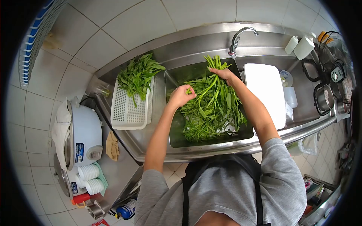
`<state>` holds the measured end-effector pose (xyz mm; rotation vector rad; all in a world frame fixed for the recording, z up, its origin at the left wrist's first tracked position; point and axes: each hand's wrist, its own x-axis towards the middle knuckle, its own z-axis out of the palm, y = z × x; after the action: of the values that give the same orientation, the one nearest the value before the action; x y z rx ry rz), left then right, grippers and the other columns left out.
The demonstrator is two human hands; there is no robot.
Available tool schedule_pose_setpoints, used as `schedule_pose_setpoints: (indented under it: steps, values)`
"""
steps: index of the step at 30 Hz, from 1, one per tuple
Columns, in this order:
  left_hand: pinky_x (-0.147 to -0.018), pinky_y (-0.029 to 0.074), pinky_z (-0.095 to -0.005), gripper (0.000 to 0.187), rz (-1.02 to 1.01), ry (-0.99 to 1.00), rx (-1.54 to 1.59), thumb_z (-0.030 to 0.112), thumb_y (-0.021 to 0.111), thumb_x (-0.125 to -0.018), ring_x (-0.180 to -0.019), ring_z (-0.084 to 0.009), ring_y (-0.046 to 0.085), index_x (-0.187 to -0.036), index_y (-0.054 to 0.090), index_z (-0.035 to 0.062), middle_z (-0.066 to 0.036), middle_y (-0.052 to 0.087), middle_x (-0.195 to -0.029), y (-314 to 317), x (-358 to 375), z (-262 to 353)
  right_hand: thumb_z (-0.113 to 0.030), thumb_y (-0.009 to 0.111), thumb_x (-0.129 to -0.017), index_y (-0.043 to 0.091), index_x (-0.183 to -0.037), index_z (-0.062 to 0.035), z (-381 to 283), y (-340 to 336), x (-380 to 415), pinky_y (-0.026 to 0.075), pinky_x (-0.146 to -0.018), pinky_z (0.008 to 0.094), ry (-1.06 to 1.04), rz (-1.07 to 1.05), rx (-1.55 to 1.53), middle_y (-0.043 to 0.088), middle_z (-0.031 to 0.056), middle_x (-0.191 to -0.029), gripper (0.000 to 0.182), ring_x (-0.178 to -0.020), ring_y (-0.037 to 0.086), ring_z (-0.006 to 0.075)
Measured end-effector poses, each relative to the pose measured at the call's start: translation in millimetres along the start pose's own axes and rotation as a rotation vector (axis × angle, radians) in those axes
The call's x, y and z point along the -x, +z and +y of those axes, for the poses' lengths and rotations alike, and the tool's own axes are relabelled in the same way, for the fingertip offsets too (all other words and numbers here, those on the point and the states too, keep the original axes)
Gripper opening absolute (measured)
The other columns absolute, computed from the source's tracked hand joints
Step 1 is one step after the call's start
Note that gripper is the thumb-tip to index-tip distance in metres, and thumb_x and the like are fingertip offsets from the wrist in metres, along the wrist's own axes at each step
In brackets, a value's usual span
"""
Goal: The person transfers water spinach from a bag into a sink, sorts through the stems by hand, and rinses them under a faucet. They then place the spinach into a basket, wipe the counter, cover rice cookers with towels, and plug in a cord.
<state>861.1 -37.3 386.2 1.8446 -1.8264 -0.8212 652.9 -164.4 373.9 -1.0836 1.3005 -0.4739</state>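
My right hand is closed round the stems of a bunch of leafy greens, holding it upright over the left sink basin, its cut ends pointing to the tap. To the left of it, my left hand is pinched shut on a bit of green stem. More loose leafy greens fill the basin below both hands. On the counter at the left stands a white plastic basket with leafy greens heaped at its far end.
A tap rises behind the basins. A white cutting board lies across the right basin's left side, beside a plastic cup. White bottles and a pot stand at right. A large rice cooker is at left.
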Motion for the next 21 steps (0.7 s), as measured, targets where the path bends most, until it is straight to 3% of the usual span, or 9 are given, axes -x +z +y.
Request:
schedule_pose_setpoints:
  steps: [3,6,7,10,11,14,17,21]
  values:
    - [-0.064,0.045,-0.0363,0.016,0.011,-0.049,-0.115,0.026,0.065,-0.071,-0.067,-0.0265,0.06,-0.078,0.062,0.0119,-0.01,0.06,-0.066,3,8,17,-0.041,0.071,-0.07,0.061,-0.101,0.0005,5,0,-6,0.05,-0.067,0.0327,0.008,-0.023,-0.029,0.063,0.0109,-0.089,0.053,-0.073,0.061,0.0193]
    - [-0.063,0.046,-0.0366,0.014,-0.013,0.014,-0.251,0.022,0.064,-0.07,-0.066,-0.0257,0.06,-0.081,0.064,0.0134,-0.011,0.061,-0.069,11,9,20,-0.041,0.071,-0.07,0.061,-0.1,0.0008,7,1,-9,0.05,-0.067,0.033,0.014,-0.009,-0.016,0.063,0.0109,-0.088,0.053,-0.073,0.061,0.0193]
    - [-0.062,0.046,-0.0359,0.019,-0.031,0.02,-0.277,0.02,0.062,-0.07,-0.064,-0.0243,0.061,-0.087,0.067,0.0156,-0.011,0.063,-0.072,13,9,22,-0.041,0.071,-0.07,0.061,-0.1,0.0009,8,1,-12,0.05,-0.067,0.0332,0.024,-0.008,-0.026,0.063,0.011,-0.088,0.052,-0.073,0.061,0.0193]
    - [-0.061,0.046,-0.0343,0.024,0.007,0.051,-0.118,0.021,0.061,-0.071,-0.06,-0.0236,0.059,-0.093,0.067,0.0163,-0.011,0.063,-0.07,21,7,20,-0.039,0.072,-0.07,0.061,-0.1,0.0019,7,2,-7,0.051,-0.065,0.0337,0.012,0.002,-0.068,0.063,0.0116,-0.088,0.052,-0.073,0.062,0.0197]
    - [-0.062,0.046,-0.0344,0.028,-0.097,-0.089,0.01,0.022,0.059,-0.072,-0.061,-0.0256,0.058,-0.099,0.066,0.0171,-0.012,0.061,-0.067,21,2,21,-0.039,0.072,-0.07,0.061,-0.099,0.0023,6,2,-4,0.051,-0.065,0.0339,0.001,0.007,-0.083,0.063,0.0119,-0.088,0.052,-0.072,0.062,0.0199]
    - [-0.063,0.045,-0.0332,0.023,-0.115,-0.097,0.094,0.023,0.058,-0.073,-0.059,-0.0235,0.057,-0.09,0.067,0.0112,-0.011,0.06,-0.062,28,-8,16,-0.04,0.07,-0.072,0.059,-0.104,0.0007,10,3,-10,0.051,-0.065,0.0328,-0.003,-0.01,-0.104,0.063,0.0111,-0.089,0.054,-0.073,0.062,0.0186]
    - [-0.062,0.044,-0.0326,0.022,-0.086,-0.099,-0.128,0.025,0.056,-0.073,-0.06,-0.0171,0.057,-0.079,0.064,0.0048,-0.01,0.059,-0.06,22,-3,44,-0.04,0.07,-0.072,0.059,-0.102,0.0042,20,4,-25,0.051,-0.064,0.0338,0.024,0.052,-0.094,0.063,0.0123,-0.089,0.054,-0.072,0.062,0.0192]
    - [-0.055,0.04,-0.0305,0.023,0.1,-0.093,0.046,0.024,0.054,-0.075,-0.056,-0.0118,0.05,-0.071,0.058,0.0016,-0.005,0.054,-0.057,40,-10,25,-0.042,0.071,-0.071,0.059,-0.1,0.007,12,5,-5,0.051,-0.064,0.0339,0.042,0.127,-0.116,0.062,0.0137,-0.091,0.058,-0.073,0.062,0.0196]
